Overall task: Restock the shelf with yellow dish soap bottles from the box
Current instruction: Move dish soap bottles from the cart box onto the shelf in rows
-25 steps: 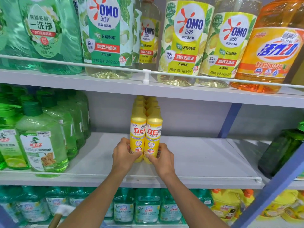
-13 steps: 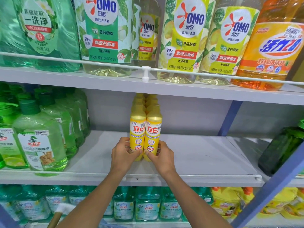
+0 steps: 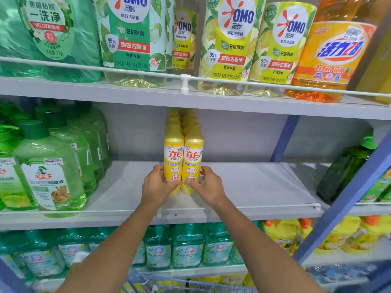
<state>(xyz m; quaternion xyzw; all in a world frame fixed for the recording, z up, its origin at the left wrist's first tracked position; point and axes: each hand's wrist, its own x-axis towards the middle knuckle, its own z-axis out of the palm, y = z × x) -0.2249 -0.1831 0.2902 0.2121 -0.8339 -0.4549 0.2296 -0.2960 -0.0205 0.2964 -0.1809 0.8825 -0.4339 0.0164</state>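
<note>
At frame centre, on the middle shelf, the left hand grips the left yellow bottle and the right hand the right yellow bottle, both upright, touching, just beyond the equally near hands.

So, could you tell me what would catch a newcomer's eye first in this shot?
The double row of yellow dish soap bottles stands out at the centre of the middle shelf, with the left hand and right hand gripping the front pair from either side. Next come the bare stretch of shelf to their right and the big OMO bottles crowding the shelf above.
</note>
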